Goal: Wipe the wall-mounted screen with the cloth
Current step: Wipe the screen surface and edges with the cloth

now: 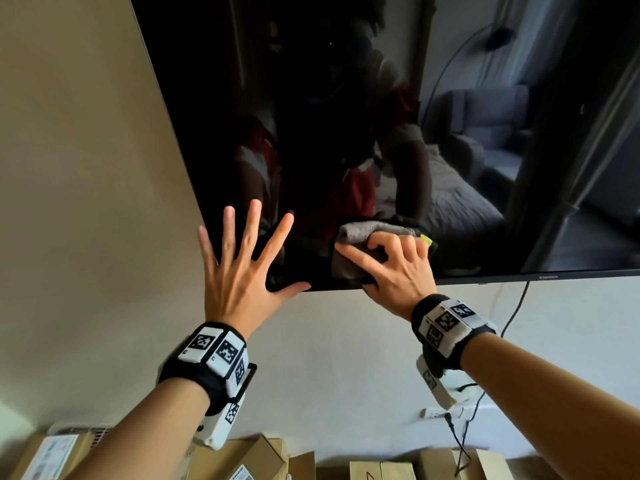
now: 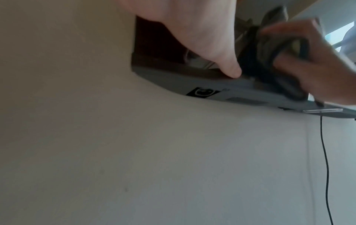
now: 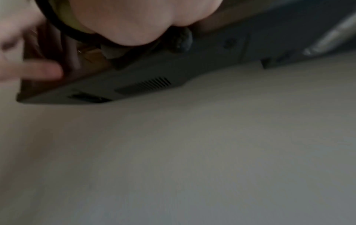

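At lower centre of the head view, right hand [image 1: 391, 268] clutching bunched grey cloth [image 1: 360, 237] against the screen [image 1: 346, 116] by its bottom edge, left hand [image 1: 242, 268] splayed flat on the lower-left corner, wrist views alone showing the screen's vented underside, its long axis horizontal.

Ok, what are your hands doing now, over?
Left hand open, fingers spread at screen lower-left corner. Right hand holds grey cloth against glass near bottom edge. Nothing in the way.

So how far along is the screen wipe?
Done: cannot tell; no cleaned patch shows on the dark screen. In hand: the right hand grips the grey cloth against the lower left corner, and the left hand is spread open beside it. Left: seemingly the glass above and rightward.
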`<state>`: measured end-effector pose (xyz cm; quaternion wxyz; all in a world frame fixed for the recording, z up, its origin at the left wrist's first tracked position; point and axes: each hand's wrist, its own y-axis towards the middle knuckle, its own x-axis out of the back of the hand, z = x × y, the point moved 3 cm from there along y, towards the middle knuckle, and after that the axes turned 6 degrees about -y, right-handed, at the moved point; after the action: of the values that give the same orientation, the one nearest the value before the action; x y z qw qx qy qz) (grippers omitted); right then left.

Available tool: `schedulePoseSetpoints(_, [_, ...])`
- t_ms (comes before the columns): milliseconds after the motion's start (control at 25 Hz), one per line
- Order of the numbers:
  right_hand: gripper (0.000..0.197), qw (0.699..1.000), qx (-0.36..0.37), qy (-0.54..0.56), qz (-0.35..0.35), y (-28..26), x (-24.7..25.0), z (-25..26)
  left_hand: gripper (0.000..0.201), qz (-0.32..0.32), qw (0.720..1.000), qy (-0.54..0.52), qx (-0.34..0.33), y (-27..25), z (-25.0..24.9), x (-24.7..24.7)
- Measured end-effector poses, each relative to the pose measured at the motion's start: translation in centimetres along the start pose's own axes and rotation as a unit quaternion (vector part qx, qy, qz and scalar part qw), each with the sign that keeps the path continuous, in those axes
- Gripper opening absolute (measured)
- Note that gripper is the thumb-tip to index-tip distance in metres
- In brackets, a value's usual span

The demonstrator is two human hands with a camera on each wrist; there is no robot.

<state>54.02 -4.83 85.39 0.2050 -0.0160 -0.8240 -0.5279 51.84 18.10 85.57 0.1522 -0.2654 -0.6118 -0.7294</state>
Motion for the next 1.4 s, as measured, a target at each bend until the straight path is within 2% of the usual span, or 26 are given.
schedulePoseSetpoints(120, [0.053, 0.989, -0.141, 0.025, -0.040, 2.9, 0.3, 0.2, 0.100, 0.003, 1.000, -0.009, -0.013, -0.5, 0.6, -0.6])
schedulePoseSetpoints(160, [0.051, 0.987, -0.149, 0.032, -0.047, 2.8, 0.0, 1.0, 0.100, 0.003, 1.000, -0.016, -0.014, -0.5, 0.6, -0.6])
schedulePoseSetpoints(200, [0.053, 0.991, -0.121, 0.026, -0.044, 2.2, -0.4, 2.0, 0.101, 0.002, 1.000, -0.023, -0.016, -0.4, 0.6, -0.6])
schedulePoseSetpoints(320, [0.066, 0.999, 0.032, -0.003, 0.002, 0.5, -1.1, 3.8, 0.100, 0.003, 0.999, -0.040, -0.020, -0.6, 0.9, -0.4])
schedulePoseSetpoints(360, [0.066, 0.999, 0.034, -0.010, 0.002, 1.1, -1.0, 3.5, 0.099, 0.002, 0.999, -0.041, -0.021, -0.6, 0.8, -0.4])
schedulePoseSetpoints(480, [0.051, 0.995, -0.089, 0.017, -0.029, 3.2, -0.6, 2.8, 0.101, 0.002, 0.999, -0.035, -0.023, -0.5, 0.8, -0.3])
schedulePoseSetpoints(520, [0.049, 0.995, -0.093, 0.019, -0.033, 3.0, -0.6, 3.2, 0.103, 0.007, 0.999, -0.039, -0.024, -0.6, 1.0, -0.3])
schedulePoseSetpoints(640, [0.053, 1.000, 0.009, 0.004, -0.008, 2.2, -0.5, 4.5, 0.112, 0.015, 0.997, -0.067, -0.029, -0.6, 1.6, -0.1])
schedulePoseSetpoints(680, [0.053, 1.000, 0.012, 0.002, -0.007, 2.9, -0.4, 4.0, 0.114, 0.014, 0.996, -0.078, -0.029, -0.6, 1.9, 0.0])
schedulePoseSetpoints(800, [0.048, 0.993, -0.105, 0.030, -0.038, 5.0, -0.2, 3.0, 0.114, -0.001, 0.988, -0.153, 0.014, -1.2, 2.7, 0.3])
schedulePoseSetpoints(840, [0.049, 0.993, -0.105, 0.032, -0.040, 4.7, -0.2, 3.6, 0.113, -0.002, 0.974, -0.219, 0.052, -1.7, 3.0, 0.3])
schedulePoseSetpoints(880, [0.052, 0.996, -0.075, 0.024, -0.037, 4.0, -0.4, 4.6, 0.111, 0.000, 0.946, -0.309, 0.100, -2.2, 3.2, 0.4])
schedulePoseSetpoints(920, [0.057, 0.999, -0.032, 0.015, -0.021, 3.2, -0.7, 5.8, 0.102, -0.002, 0.903, -0.399, 0.158, -2.7, 3.2, 0.5])
schedulePoseSetpoints(1000, [0.063, 1.000, 0.014, 0.011, 0.017, 3.0, -1.1, 7.3, 0.066, -0.027, 0.824, -0.500, 0.267, -3.9, 3.2, 0.1])
schedulePoseSetpoints(1040, [0.061, 1.000, -0.001, 0.015, 0.019, 3.8, -1.2, 7.5, 0.051, -0.042, 0.794, -0.519, 0.313, -4.5, 3.1, -0.2])
schedulePoseSetpoints(1120, [0.055, 0.999, -0.034, 0.032, 0.007, 5.1, -1.4, 8.7, 0.038, -0.064, 0.737, -0.560, 0.372, -5.4, 3.1, -1.0])
schedulePoseSetpoints(1160, [0.053, 0.999, -0.017, 0.037, 0.003, 5.1, -1.5, 9.5, 0.034, -0.069, 0.693, -0.593, 0.404, -5.7, 2.9, -1.2])
schedulePoseSetpoints(1280, [0.044, 0.996, 0.081, 0.038, 0.008, 3.6, -2.5, 11.9, 0.031, -0.049, 0.526, -0.680, 0.509, -5.8, 1.8, -1.3])
schedulePoseSetpoints(1360, [0.042, 0.995, 0.088, 0.036, 0.015, 3.5, -3.0, 12.9, 0.031, -0.059, 0.402, -0.725, 0.556, -5.5, 1.4, -1.2])
schedulePoseSetpoints(1400, [0.042, 0.995, 0.091, 0.033, 0.012, 3.8, -3.1, 13.4, 0.031, -0.069, 0.351, -0.740, 0.569, -5.4, 1.4, -1.2])
